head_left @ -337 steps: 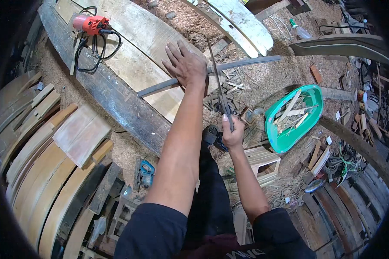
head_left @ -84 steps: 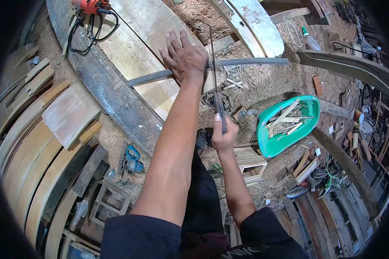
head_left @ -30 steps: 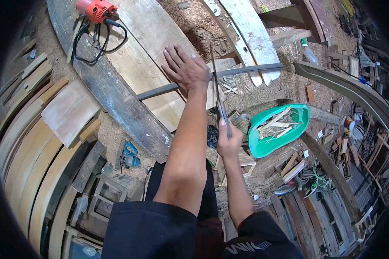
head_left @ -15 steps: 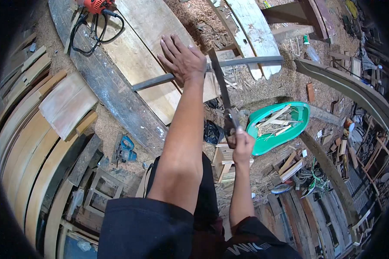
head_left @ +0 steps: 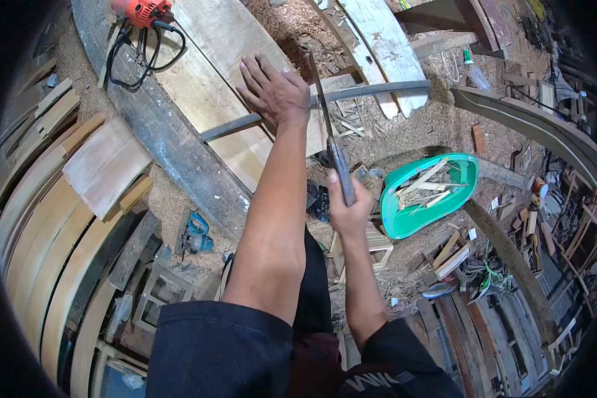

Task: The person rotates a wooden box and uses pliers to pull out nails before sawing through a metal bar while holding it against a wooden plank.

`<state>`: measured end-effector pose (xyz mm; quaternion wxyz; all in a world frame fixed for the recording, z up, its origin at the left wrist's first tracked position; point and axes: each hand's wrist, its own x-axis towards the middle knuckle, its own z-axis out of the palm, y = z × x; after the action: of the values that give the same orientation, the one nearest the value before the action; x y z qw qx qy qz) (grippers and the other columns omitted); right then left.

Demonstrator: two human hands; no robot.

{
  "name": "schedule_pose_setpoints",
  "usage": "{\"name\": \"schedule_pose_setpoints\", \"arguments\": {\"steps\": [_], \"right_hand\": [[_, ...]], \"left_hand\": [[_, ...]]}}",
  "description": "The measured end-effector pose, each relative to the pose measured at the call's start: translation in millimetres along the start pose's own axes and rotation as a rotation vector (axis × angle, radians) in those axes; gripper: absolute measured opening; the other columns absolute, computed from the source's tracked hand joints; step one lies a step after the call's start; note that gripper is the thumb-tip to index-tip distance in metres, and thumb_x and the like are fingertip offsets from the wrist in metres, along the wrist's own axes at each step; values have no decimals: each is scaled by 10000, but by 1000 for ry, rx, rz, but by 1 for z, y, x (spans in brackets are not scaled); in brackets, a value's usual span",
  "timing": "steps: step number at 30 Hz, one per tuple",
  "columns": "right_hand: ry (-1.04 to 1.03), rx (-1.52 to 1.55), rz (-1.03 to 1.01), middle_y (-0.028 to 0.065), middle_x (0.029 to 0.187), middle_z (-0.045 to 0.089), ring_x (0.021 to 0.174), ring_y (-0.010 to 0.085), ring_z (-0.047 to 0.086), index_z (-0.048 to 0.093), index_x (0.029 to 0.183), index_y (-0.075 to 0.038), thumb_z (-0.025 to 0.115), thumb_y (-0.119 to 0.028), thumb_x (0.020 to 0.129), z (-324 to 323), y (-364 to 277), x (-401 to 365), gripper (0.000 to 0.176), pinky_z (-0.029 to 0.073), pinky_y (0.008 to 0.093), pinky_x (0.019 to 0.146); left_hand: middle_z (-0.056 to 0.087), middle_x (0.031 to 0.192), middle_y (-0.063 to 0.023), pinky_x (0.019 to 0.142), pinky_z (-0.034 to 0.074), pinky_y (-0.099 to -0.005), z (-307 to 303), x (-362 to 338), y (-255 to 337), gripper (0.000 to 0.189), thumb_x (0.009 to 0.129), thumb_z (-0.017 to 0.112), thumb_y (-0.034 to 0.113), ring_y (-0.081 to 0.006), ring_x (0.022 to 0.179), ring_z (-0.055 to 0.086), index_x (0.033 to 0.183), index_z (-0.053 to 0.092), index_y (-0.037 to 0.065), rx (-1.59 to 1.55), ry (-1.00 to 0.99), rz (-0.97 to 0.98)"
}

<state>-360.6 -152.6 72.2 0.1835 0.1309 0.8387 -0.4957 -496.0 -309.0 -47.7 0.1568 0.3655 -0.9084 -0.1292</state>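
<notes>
The left hand (head_left: 274, 91) lies flat, fingers spread, pressing a long curved grey wooden strip (head_left: 371, 91) onto the pale wide plank (head_left: 209, 99), covering the strip's middle. The right hand (head_left: 347, 207) clenches the handle of a narrow dark handsaw (head_left: 324, 116); its blade meets the strip just beside the left hand, teeth too thin to make out.

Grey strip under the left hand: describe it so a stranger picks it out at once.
Start at the broad pale plank lying slantwise at top left. Across it runs the grey strip, pinned by the left hand, the saw in the right hand crossing it. Unlike the wide pale boards around, it is thin, dark and gently curved.
</notes>
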Motion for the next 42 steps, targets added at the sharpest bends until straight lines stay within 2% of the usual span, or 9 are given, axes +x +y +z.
{"name": "schedule_pose_setpoints", "arguments": {"steps": [3,6,12,15,18,23,28,35,42], "right_hand": [[33,-6,-52,-79,584,433,545,25,362,591,724,-28,636,-191,943,-9,-14,-47,276,296,242,472],[131,69,-21,54,513,452,459,103,439,598,711,-30,664,-201,918,-8,-19,-55,276,369,302,455],[53,-45,-47,46,515,468,477,81,457,591,703,-25,667,-157,910,15,-21,3,257,383,291,463],[2,-46,-78,-57,587,455,549,33,392,592,730,-5,637,-166,933,-15,-21,-49,263,318,250,484],[111,77,-31,-38,574,450,543,39,390,577,713,-5,647,-187,929,-11,-22,-52,291,310,261,482],[14,-25,-37,-35,578,469,556,36,400,576,699,-19,645,-186,935,21,-30,26,297,322,247,487],[55,-14,-46,6,525,450,505,56,410,593,689,-17,663,-161,913,-22,-26,-52,275,336,278,460],[-20,-32,25,-37,581,463,555,37,410,584,704,-22,650,-183,930,14,-42,26,285,312,251,487],[60,51,16,-44,586,504,552,26,427,608,712,-10,638,-175,938,-21,-27,-48,282,336,235,483]], "left_hand": [[269,1546,-227,1166,64,-550,-5,4,2,652,851,477,286,-346,1458,203,1420,381,-17,0,-39,-7],[264,1548,-228,1166,54,-555,-3,1,0,660,851,477,287,-350,1460,194,1423,371,-24,2,-68,-31],[268,1543,-228,1163,51,-569,-3,3,0,660,839,484,279,-355,1457,196,1420,374,-15,-24,-48,-22],[276,1540,-227,1163,54,-570,-5,3,1,655,836,486,277,-355,1456,199,1413,383,-16,-27,-56,-17],[284,1538,-224,1164,55,-571,-9,1,1,651,833,489,276,-354,1456,202,1408,390,-15,-24,-62,-34],[289,1535,-230,1162,54,-575,-3,1,-1,658,831,488,274,-363,1451,209,1410,385,-23,-39,-26,-20],[276,1543,-220,1166,68,-553,-9,1,3,657,846,482,291,-348,1453,211,1421,385,-11,-13,-63,-33],[282,1536,-220,1173,62,-540,-7,-3,1,652,856,477,276,-344,1454,202,1434,368,-6,8,-56,-26],[296,1531,-220,1169,79,-551,-8,1,2,639,851,486,278,-346,1449,221,1415,392,-9,9,-52,-29]]}}
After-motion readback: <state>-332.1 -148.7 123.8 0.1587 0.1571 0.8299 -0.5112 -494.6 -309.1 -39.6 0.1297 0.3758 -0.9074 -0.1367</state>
